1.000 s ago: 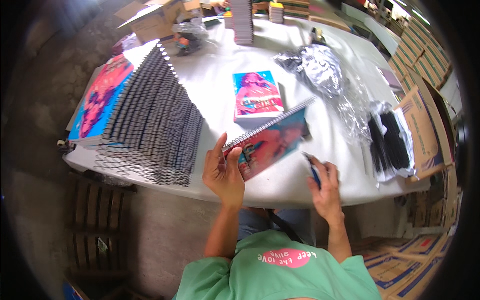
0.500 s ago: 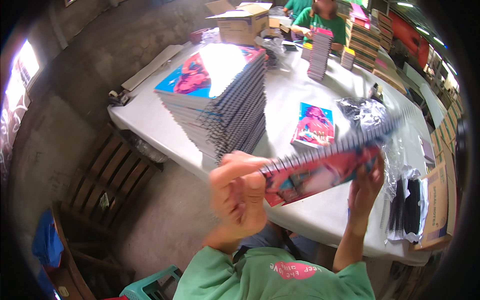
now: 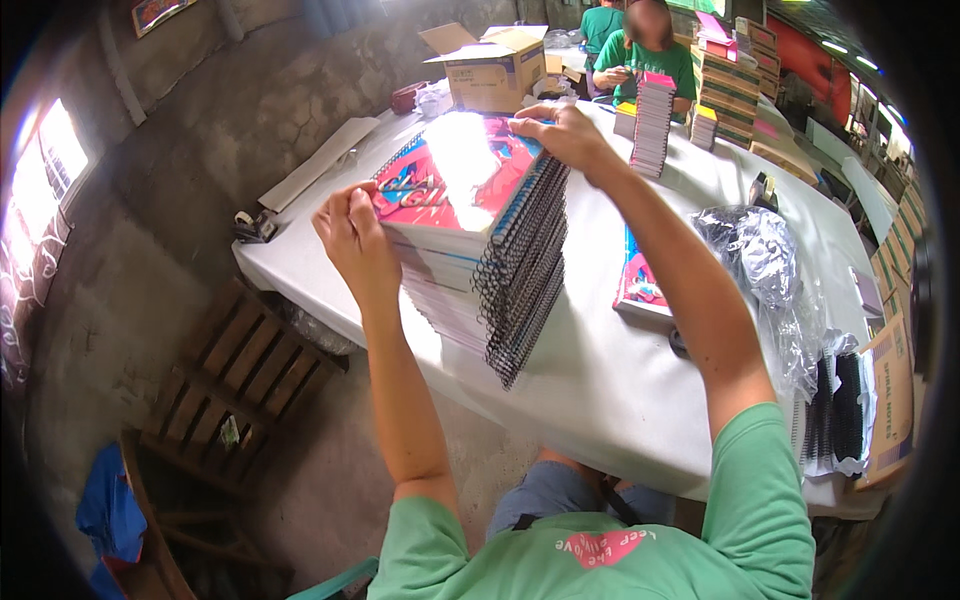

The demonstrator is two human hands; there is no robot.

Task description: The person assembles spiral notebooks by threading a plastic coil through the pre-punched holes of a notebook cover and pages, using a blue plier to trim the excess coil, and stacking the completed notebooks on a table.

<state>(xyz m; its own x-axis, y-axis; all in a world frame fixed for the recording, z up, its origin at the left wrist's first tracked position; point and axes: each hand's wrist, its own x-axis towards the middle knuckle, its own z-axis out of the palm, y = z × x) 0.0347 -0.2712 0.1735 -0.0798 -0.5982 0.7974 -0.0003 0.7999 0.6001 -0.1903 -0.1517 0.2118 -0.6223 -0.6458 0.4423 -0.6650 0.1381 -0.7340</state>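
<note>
- Head view, looking down: a tall slanting stack of spiral notebooks (image 3: 480,265) stands on the white surface (image 3: 600,380), toward its near left part.
- Top notebook (image 3: 455,180) lies on the stack, glossy red and blue cover up, glare across its middle, black wire spines facing right.
- Left hand (image 3: 352,238) is at the near left corner of the top notebook; fingers are together, pinched on the cover's edge.
- Right hand (image 3: 565,135) reaches across to the far right corner of the same notebook; fingers are curled down onto the corner, clamped on it, arm stretched over the stack's right side.
- Single notebook (image 3: 640,285) with a pink and blue cover lies flat on the surface, just right of the stack, partly hidden by the right forearm.
- Crumpled clear plastic wrap (image 3: 765,265) sits farther right, near the surface's right edge.
- Bundle of black spiral wires (image 3: 840,410) in clear plastic lies at the near right, beside a brown carton (image 3: 890,400).
- Open cardboard box (image 3: 490,65) stands at the far end of the surface.
- Narrow tall pile of notebooks (image 3: 652,120) stands far right of the right hand.
- Another person in a green shirt (image 3: 650,55) sits at the far side.
- Wooden pallet (image 3: 235,370) lies on the floor, left of the surface.
</note>
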